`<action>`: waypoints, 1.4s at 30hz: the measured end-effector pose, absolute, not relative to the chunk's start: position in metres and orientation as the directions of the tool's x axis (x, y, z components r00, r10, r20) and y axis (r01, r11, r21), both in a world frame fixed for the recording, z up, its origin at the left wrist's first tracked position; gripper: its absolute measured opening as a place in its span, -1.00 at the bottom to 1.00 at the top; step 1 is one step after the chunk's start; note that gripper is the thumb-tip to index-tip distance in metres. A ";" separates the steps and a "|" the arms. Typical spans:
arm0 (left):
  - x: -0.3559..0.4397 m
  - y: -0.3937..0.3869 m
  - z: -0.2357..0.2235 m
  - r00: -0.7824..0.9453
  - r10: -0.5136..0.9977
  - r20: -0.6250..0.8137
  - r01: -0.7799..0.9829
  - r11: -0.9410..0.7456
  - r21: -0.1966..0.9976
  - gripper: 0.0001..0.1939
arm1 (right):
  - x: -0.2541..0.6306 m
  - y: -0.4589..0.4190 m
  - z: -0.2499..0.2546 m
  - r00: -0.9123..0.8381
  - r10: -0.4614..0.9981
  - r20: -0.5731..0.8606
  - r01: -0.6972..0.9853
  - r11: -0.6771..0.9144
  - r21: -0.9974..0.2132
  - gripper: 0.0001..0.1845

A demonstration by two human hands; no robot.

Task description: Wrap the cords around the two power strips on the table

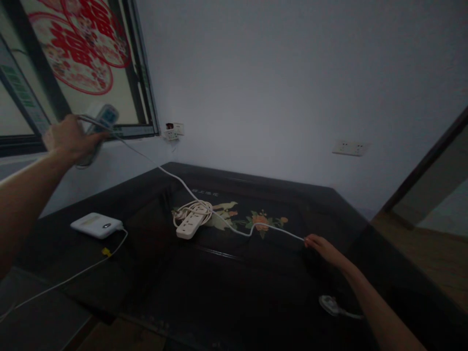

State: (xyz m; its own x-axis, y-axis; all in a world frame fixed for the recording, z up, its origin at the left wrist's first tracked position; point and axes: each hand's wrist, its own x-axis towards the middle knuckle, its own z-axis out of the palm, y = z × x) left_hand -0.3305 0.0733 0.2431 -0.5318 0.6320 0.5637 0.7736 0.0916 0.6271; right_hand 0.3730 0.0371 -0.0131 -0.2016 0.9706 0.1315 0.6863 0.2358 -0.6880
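Note:
My left hand [71, 135] is raised at the far left, in front of the window. Its fingers are closed around a white device [107, 117] with a blue-grey panel, too blurred to name. From there a white cord [176, 176] runs across the black table [226, 278] to my right hand [321, 245]. The fingers of my right hand are pinched on this cord above the table's right side. A plug [329, 304] on a short stretch of white cord lies near my right forearm. Beneath the middle of the cord rests a white power strip [192, 223] with its own cord coiled beside it.
At the left of the table lies a flat white box [97, 224] with a thin cable and yellow tag [106, 252]. Wall sockets sit near the window [174, 130] and at right [351, 147]. A doorway edge [424, 170] stands at far right.

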 end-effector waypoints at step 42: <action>-0.001 0.042 0.137 0.344 0.883 0.320 0.047 -0.357 0.933 -0.62 | 0.209 0.035 0.090 -0.181 0.920 0.347 0.466 0.391 -0.794 -0.70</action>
